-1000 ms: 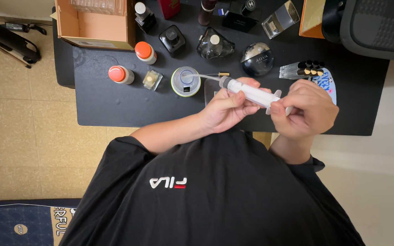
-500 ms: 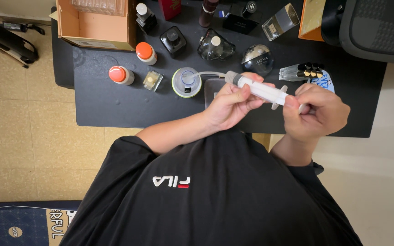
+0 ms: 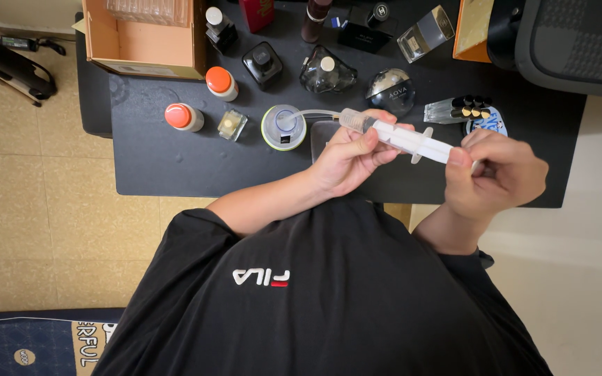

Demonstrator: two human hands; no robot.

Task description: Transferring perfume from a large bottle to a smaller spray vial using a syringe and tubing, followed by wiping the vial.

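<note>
Far left of the black bench (image 3: 155, 167), at its back edge, an open cardboard box (image 3: 144, 43); just right of it 2 small orange-capped bottles, one (image 3: 183, 117) nearer the front, other (image 3: 221, 83) further back, w/ a small square glass bottle (image 3: 232, 124) beside them. Mid-bench: round clear container w/ green rim (image 3: 283, 127), thin clear tube (image 3: 313, 113) running from its top to the tip of a big plastic syringe (image 3: 391, 134). Left hand (image 3: 348, 159) is closed round the syringe barrel, thumb & fingers wrapped on it, held just above the bench's front-middle area. Syringe lies tilted, tip toward the container, plunger end toward the right. Right hand (image 3: 497, 175) is curled tight on the plunger end, near the bench's front right edge. Behind the hands along the back: dark & clear perfume-type bottles (image 3: 326, 72), a round glass one (image 3: 389, 91), then a row of small vials (image 3: 462, 108) toward the right. Beyond the bench's right back corner, a grey chair (image 3: 573, 42)
</note>
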